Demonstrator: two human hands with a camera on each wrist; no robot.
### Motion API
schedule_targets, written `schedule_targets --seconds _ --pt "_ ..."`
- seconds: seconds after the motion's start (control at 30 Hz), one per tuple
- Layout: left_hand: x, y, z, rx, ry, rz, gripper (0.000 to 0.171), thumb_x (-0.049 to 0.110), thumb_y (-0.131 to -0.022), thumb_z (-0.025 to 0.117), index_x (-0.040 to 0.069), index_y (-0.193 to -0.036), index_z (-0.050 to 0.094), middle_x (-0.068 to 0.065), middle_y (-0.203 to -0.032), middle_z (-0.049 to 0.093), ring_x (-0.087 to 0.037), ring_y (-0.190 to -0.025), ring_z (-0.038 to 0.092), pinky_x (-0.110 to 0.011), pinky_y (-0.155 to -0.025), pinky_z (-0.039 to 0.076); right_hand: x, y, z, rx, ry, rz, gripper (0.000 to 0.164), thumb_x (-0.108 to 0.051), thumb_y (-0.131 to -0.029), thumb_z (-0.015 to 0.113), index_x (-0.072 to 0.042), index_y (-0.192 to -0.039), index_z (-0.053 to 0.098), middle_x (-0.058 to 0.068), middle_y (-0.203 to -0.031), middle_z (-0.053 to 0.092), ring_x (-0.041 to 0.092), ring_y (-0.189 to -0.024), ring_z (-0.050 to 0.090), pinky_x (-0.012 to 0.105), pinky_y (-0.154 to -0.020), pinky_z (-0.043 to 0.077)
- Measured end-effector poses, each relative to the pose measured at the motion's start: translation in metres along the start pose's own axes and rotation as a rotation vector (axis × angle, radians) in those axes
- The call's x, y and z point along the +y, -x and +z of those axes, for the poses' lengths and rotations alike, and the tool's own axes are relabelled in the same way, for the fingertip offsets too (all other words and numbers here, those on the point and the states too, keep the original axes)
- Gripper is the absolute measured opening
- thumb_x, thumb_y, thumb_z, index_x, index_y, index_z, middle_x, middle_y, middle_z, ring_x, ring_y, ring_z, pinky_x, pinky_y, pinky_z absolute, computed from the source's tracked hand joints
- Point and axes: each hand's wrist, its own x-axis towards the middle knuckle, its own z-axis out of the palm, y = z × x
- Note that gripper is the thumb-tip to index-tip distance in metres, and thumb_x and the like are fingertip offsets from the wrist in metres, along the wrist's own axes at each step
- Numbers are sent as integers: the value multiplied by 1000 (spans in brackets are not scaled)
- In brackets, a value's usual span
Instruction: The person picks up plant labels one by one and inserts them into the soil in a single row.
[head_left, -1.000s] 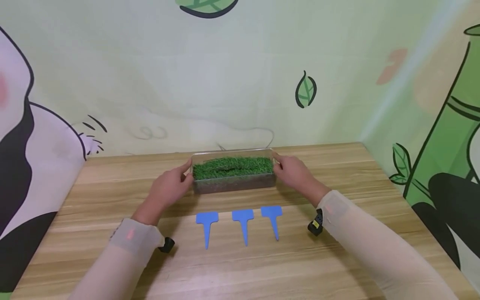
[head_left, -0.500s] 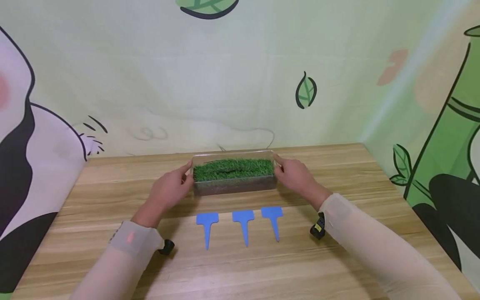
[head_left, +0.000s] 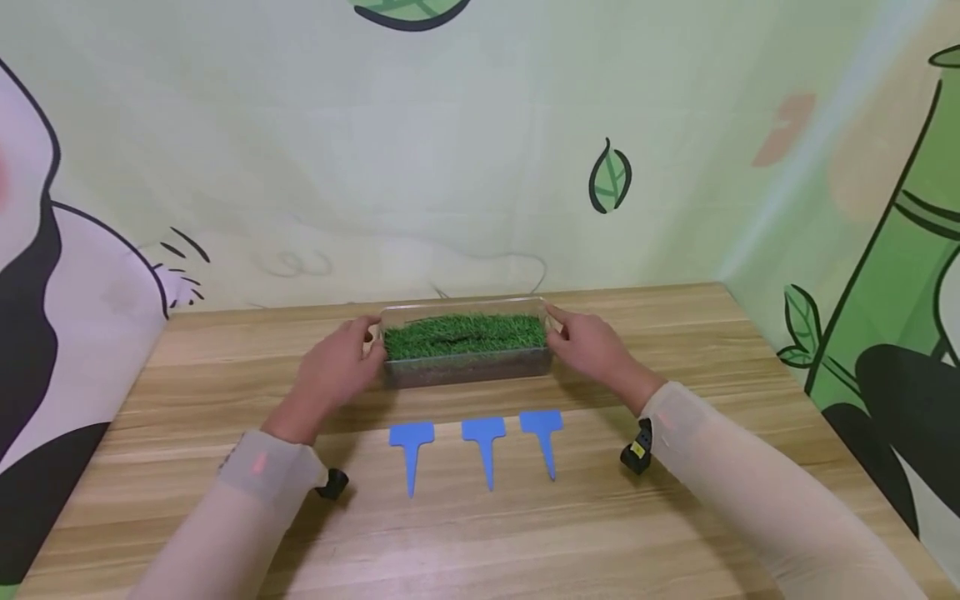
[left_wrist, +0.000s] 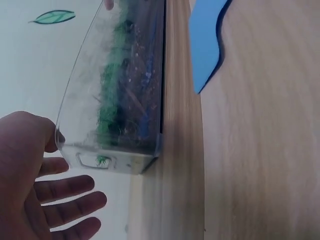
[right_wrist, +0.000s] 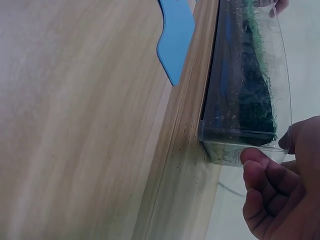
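Observation:
A clear plastic bin (head_left: 468,368) holds green grass (head_left: 465,335) over a dark layer. It rests on the wooden table toward the back. At its left end, my left hand (head_left: 339,367) has the thumb against the rim; in the left wrist view the fingers (left_wrist: 70,207) extend loosely, apart from the handle slot. My right hand (head_left: 588,346) pinches the other end, thumb on the rim and a curled fingertip at the handle area in the right wrist view. In front lie three blue T-shaped plant labels, the left (head_left: 411,450), the middle (head_left: 484,446) and the right (head_left: 543,437).
The wooden table (head_left: 480,550) meets a wall covering (head_left: 300,167) printed with leaves and bamboo, close behind the bin. Small black wrist cameras, one on the left (head_left: 333,484) and one on the right (head_left: 637,450), hang under the sleeves near the tabletop.
My left fingers have loosened and shifted slightly away from the bin's left end. My right hand, the bin and the labels stay nearly where they were; the head view shifts a little.

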Motion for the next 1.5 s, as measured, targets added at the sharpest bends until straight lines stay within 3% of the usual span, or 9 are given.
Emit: schedule_targets --seconds 0.13,0.3,0.43,0.63,0.93,1.07,1.2,1.37,1.5 --pt "-9 -4 0 -33 95 37 56 33 -104 42 11 -155 36 -18 -139 57 -35 -115 63 -54 -87 52 -1 1 -2 -11 -4 -2 55 -34 -105 45 -12 -155 39 0 -61 61 12 -45 41 28 -43 34" --pt "-23 -4 0 -108 254 80 57 38 -107 42 19 -160 28 -17 -156 41 -39 -130 54 -59 -102 45 0 2 -2 -19 -15 -3 57 -38 -105 47 -13 -155 38 3 -69 67 14 -47 45 29 -45 36" --pt "-28 -2 -2 -153 336 71 59 41 -107 42 28 -161 21 -16 -160 35 -41 -136 49 -61 -106 41 1 2 -1 -15 -14 -7 57 -40 -106 47 -14 -156 38 0 -66 63 14 -47 44 28 -45 35" --pt "-36 -4 2 -182 392 55 58 46 -106 43 32 -160 26 -12 -162 33 -45 -137 46 -62 -108 39 3 3 0 -17 -16 -11 57 -41 -106 45 -15 -156 37 1 -66 64 14 -48 44 29 -45 35" --pt "-36 -3 2 -225 417 62 58 49 -106 41 35 -159 23 -17 -161 34 -43 -145 34 -64 -113 29 5 9 -1 36 -42 -6 56 -43 -106 45 -9 -150 43 1 -68 63 16 -53 52 32 -50 42" --pt "-35 -3 2 -239 419 60 58 49 -106 39 35 -160 20 -19 -161 33 -44 -146 32 -65 -114 27 6 17 -1 124 -53 -17 41 -38 -104 50 -6 -128 54 1 -71 60 17 -56 52 33 -54 43" --pt "-36 -3 3 -238 420 58 59 52 -106 38 35 -160 19 -20 -160 34 -45 -145 34 -65 -114 27 7 24 -3 176 -31 -50 25 -34 -101 55 -9 -98 53 2 -71 54 17 -59 47 32 -56 39" --pt "-36 -2 3 -244 361 57 61 56 -105 34 37 -160 14 -19 -159 35 -48 -141 39 -67 -112 28 6 33 -3 100 -42 -188 19 -29 -99 61 -16 -85 59 -3 -71 56 14 -62 49 30 -58 42" --pt "-35 0 4 -249 351 58 62 57 -105 33 38 -160 13 -20 -159 35 -48 -140 40 -67 -113 28 5 40 0 -11 -48 -301 14 -29 -97 66 -19 -87 64 -7 -73 58 10 -65 51 28 -60 46"
